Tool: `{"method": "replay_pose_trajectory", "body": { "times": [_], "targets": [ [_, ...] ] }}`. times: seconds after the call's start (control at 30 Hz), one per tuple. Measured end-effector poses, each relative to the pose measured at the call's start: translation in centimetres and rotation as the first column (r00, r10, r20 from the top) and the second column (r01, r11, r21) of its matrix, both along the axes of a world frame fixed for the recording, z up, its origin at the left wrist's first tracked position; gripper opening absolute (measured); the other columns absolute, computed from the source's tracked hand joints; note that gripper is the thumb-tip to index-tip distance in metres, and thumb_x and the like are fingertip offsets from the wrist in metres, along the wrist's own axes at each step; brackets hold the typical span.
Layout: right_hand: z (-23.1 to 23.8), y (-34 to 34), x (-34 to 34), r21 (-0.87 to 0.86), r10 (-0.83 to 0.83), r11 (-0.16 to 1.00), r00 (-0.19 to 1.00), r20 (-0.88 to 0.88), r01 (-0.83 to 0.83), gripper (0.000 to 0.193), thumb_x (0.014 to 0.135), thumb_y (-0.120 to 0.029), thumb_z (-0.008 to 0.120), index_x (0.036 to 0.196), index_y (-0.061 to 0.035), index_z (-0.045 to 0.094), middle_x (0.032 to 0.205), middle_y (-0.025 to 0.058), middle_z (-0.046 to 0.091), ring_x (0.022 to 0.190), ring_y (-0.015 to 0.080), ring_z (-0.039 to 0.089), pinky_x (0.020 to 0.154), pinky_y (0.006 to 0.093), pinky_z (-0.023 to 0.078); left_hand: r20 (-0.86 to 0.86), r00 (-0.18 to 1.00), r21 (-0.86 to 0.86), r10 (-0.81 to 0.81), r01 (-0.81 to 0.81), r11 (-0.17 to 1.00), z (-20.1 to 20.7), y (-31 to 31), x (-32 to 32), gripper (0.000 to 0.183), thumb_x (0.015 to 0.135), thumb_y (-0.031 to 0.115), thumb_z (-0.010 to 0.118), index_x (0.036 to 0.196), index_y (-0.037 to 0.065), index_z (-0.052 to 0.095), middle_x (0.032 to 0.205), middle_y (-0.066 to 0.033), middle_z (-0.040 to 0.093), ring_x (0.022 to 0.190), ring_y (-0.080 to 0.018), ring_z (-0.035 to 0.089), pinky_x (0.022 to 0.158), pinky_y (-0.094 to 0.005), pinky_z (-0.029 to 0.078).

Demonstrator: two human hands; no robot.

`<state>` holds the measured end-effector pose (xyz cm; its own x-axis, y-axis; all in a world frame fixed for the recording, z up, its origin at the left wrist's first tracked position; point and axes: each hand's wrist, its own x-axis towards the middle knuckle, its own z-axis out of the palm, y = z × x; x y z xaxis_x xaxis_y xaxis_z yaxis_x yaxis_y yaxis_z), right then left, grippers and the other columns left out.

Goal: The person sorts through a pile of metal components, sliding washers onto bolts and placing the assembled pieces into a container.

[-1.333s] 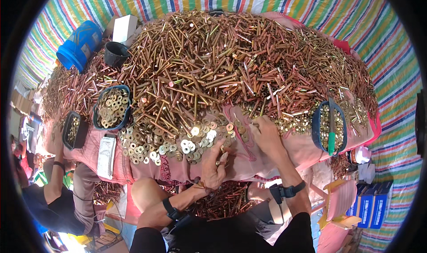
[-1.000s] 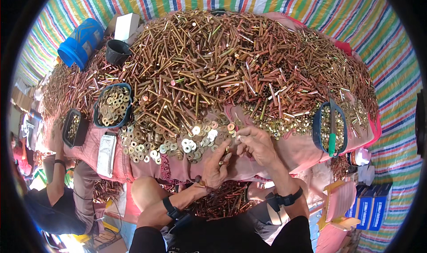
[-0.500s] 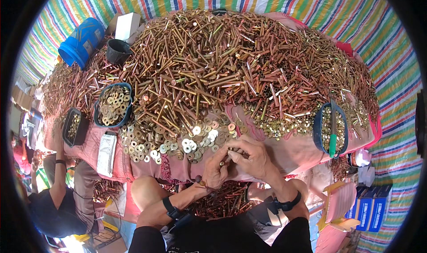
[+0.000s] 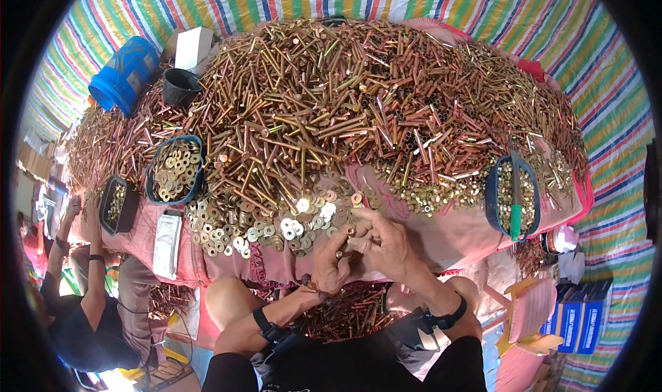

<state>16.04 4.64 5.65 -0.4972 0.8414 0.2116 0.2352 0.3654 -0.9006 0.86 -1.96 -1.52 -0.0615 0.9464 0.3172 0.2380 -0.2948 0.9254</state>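
Note:
Low at the front edge of the cloth-covered heap, my two hands meet. My left hand [image 4: 332, 262] is closed around a brass-coloured bolt [image 4: 339, 254]; one metal end shows between the fingers, the rest is hidden. At its fingertips my right hand [image 4: 383, 246] is partly curled, index finger raised, thumb and other fingers close to the metal. Whatever lies in those fingers is too small to name. Just beyond my hands are loose flat washers [image 4: 293, 226], and small nuts [image 4: 427, 197] are scattered to the right. Behind them rises a large pile of bolts [image 4: 310, 95].
A blue tub of washers [image 4: 151, 185] and a dark tub of nuts [image 4: 126, 219] stand left, by a silver block [image 4: 166, 247]. At right is a nut tub [image 4: 492, 206] with a green-handled tool [image 4: 516, 219] across it. A co-worker's arm [image 4: 94, 275] reaches in at far left.
My right index finger has lifted and straightened away from the left fingertips. Both hands stay together in about the same place. At far left, another arm of the co-worker has come into view.

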Motion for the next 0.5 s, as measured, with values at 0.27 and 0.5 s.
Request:
{"method": "replay_pose_trajectory", "body": {
  "times": [0.27,0.5],
  "targets": [
    [-0.2,0.0,0.1,-0.067,0.026,0.997,0.999,0.042,-0.024,0.028,0.087,-0.012,0.076,0.112,-0.0024,0.066,0.094,0.0140,0.065,0.071,0.0224,0.066,0.064,0.0351,0.053,-0.029,1.000,0.034,0.000,0.001,0.999,-0.2,0.0,0.0,0.046,0.088,-0.005,0.047,0.132,0.003,0.057,0.102,-0.0199,0.070,0.090,-0.0299,0.072,0.080,-0.0353,0.055],
    [-0.2,0.5,0.5,0.109,0.034,0.993,0.998,0.058,-0.040,0.024,0.085,-0.015,0.079,0.101,-0.0029,0.067,0.088,0.0117,0.065,0.068,0.0200,0.064,0.062,0.0339,0.051,-0.053,0.998,-0.107,0.023,-0.029,0.994,0.4,-0.3,0.2,0.043,0.088,-0.002,0.053,0.130,0.005,0.059,0.094,-0.0208,0.070,0.084,-0.0341,0.072,0.074,-0.0362,0.055]
  ]
}}
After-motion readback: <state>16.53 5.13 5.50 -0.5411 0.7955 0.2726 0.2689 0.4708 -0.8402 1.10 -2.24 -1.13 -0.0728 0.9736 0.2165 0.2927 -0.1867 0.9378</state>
